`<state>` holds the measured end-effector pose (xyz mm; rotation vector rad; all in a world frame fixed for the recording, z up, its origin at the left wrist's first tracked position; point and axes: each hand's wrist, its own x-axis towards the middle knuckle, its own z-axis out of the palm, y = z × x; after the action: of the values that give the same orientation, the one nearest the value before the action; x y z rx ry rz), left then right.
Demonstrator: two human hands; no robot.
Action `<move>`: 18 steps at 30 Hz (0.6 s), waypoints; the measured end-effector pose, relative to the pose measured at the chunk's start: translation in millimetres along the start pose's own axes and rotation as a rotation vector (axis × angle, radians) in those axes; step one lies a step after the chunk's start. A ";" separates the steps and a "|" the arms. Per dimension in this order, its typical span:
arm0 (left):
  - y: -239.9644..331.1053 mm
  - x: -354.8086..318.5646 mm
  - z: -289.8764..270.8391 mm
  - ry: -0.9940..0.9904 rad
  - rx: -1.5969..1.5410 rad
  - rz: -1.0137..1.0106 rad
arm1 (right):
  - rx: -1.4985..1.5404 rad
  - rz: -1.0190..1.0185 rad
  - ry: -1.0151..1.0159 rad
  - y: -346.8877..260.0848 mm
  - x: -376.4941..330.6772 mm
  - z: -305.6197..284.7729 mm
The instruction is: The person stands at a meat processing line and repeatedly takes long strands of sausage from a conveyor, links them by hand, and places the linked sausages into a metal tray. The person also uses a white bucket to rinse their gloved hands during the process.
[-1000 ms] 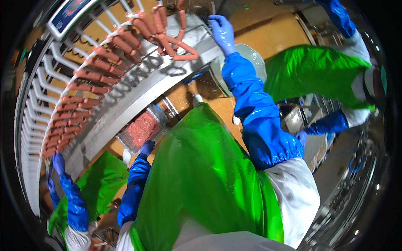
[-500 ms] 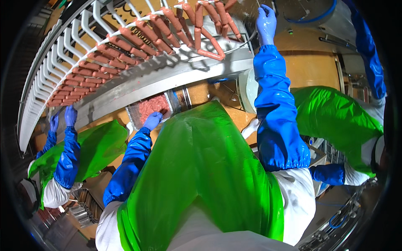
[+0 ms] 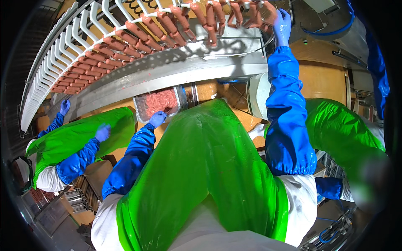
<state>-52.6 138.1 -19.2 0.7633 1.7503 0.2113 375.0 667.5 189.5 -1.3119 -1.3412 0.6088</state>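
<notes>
Your two gloved hands are well apart. Your right hand (image 3: 282, 26) is up at the top right, its fingers drawn in beside the blurred last links of the hanging sausages (image 3: 153, 26); I cannot tell whether it grips them or only touches them. Your left hand (image 3: 157, 119) is low, at the near edge of a crate (image 3: 140, 109) of pink meat (image 3: 161, 99); its fingers are bent, but whether they close on the rim cannot be made out. Blue sleeves (image 3: 289, 108) cover both your forearms, and your green apron (image 3: 192, 167) fills the space between them.

The sausages hang in linked loops from a curved row of white hooks (image 3: 33, 104), running from the far left up to your right hand. Beneath them runs a metal ledge (image 3: 138, 77), with the crate on your side of it. A pale round tub (image 3: 259, 94) sits just beside your right sleeve. To your left stands a co-worker in a green apron, one hand (image 3: 102, 132) blurred; another co-worker (image 3: 335, 129) is at your right
</notes>
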 end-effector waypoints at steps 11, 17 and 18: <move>23.7 2.5 5.0 -0.031 -0.022 0.055 | 0.643 0.383 -0.188 -18.9 -29.6 20.5; 110.5 11.3 7.6 -0.044 0.165 0.346 | 0.250 0.151 -0.398 -44.8 -77.4 57.3; 141.8 2.5 11.9 -0.003 0.111 0.452 | 0.306 0.066 -0.355 -58.7 -88.3 51.2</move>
<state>12.2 246.2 46.9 1.2361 1.5767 0.4178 288.3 588.4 199.4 -1.0318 -1.4219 1.0859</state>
